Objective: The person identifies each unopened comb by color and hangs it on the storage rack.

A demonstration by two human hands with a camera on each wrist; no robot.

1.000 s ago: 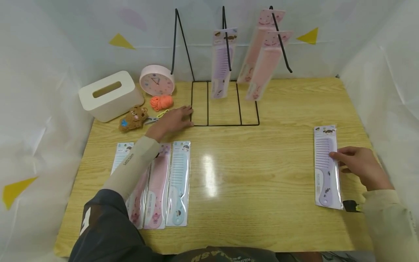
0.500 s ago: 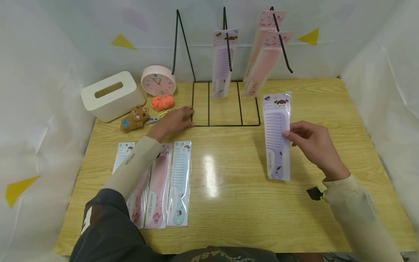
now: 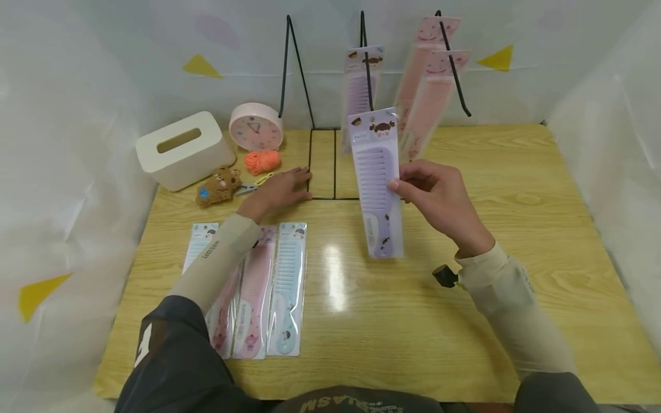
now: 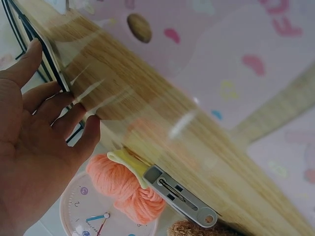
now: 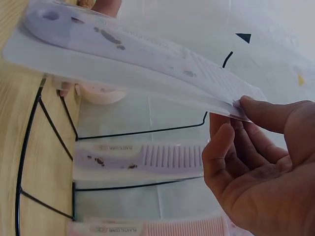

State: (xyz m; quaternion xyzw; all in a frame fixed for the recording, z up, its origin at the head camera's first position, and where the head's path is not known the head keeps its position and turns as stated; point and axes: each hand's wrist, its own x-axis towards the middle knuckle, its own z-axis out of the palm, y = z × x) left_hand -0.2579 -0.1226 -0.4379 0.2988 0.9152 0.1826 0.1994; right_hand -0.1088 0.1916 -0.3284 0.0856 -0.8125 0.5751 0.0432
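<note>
A purple comb in a clear package [image 3: 376, 183] is held up over the table's middle, its card top close below the tip of the rack's middle hook. My right hand [image 3: 439, 198] pinches its right edge between thumb and fingers, as the right wrist view also shows the packaged comb [image 5: 133, 56]. My left hand [image 3: 281, 192] rests at the left side of the black wire rack [image 3: 335, 166], fingers touching the base wire. Another packaged purple comb [image 3: 357, 92] hangs on the middle hook. Two packaged pink combs [image 3: 431, 106] hang on the right hook; the left hook bears nothing.
Packaged pink [image 3: 255, 292] and blue combs [image 3: 287, 287] lie at front left, partly under my left sleeve. Behind them are a white tissue box [image 3: 186, 152], pink clock [image 3: 256, 129], orange yarn [image 3: 262, 162], brown plush bear [image 3: 218, 187] and yellow-and-grey clippers [image 4: 179, 194].
My right hand has carried the packaged purple comb from the table's right side leftward and up to the front of the rack. My left hand stays at the rack's side.
</note>
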